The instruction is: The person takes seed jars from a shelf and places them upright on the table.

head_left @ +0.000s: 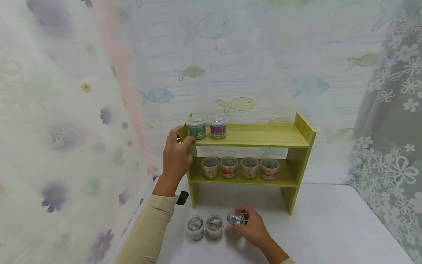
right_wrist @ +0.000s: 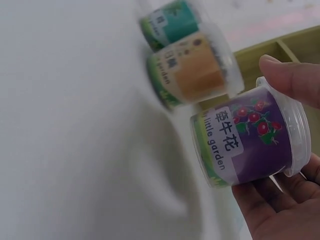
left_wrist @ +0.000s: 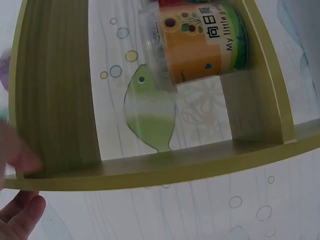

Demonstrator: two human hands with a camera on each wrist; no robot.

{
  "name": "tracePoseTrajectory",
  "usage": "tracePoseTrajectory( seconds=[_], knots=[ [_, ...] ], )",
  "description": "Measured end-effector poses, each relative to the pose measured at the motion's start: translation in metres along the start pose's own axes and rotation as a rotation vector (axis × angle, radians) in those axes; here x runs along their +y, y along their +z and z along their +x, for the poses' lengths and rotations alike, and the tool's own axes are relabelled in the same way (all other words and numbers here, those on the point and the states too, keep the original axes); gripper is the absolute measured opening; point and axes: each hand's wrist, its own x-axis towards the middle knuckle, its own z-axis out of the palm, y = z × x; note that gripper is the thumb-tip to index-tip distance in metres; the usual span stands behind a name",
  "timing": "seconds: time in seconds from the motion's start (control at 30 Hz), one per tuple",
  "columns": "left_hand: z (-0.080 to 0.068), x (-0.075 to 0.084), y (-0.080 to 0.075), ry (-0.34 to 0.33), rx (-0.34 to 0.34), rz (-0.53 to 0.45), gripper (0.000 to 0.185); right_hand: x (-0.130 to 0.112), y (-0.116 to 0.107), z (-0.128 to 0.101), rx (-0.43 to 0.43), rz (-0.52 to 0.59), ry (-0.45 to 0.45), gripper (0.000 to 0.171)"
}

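Note:
My right hand (head_left: 252,227) grips a clear plastic cup with a purple label (right_wrist: 255,135), thumb on its lid rim and fingers beneath. In the head view this purple-labelled cup (head_left: 235,218) shows its silvery contents just above the tabletop. To its left stand an orange-labelled cup (head_left: 214,227) and a green-labelled cup (head_left: 195,228). My left hand (head_left: 177,152) holds the left side panel of a yellow-green wooden shelf (head_left: 263,135), thumb on the inner side and fingers outside. Beside that thumb sits another green-labelled cup (head_left: 197,128).
On the top shelf is another purple-labelled cup (head_left: 218,127). Several orange- and red-labelled cups, among them one with a sunflower label (head_left: 211,168), line the lower shelf. A white cloth (head_left: 323,227) covers the table. Patterned curtains (head_left: 66,146) hang at the left and behind.

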Motion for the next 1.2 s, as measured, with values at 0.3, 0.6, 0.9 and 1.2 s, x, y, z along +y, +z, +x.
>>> tracePoseTrajectory(
  seconds=[0.3,0.6,0.9,1.2],
  knots=[
    [0.002,0.002,-0.006,-0.062,0.073,-0.184,0.032,0.010,0.006,-0.003,-0.005,-0.032,0.016,0.068],
    [0.016,0.005,-0.007,-0.222,-0.012,-0.270,0.079,0.013,0.008,-0.005,0.006,-0.044,0.006,0.069],
    [0.027,0.006,-0.016,-0.412,-0.237,-0.371,0.087,0.018,0.011,-0.006,0.003,-0.038,-0.003,0.069],
    [0.032,0.006,-0.020,-0.470,-0.313,-0.319,0.089,0.018,0.012,-0.006,-0.002,-0.044,0.015,0.073]
  ],
)
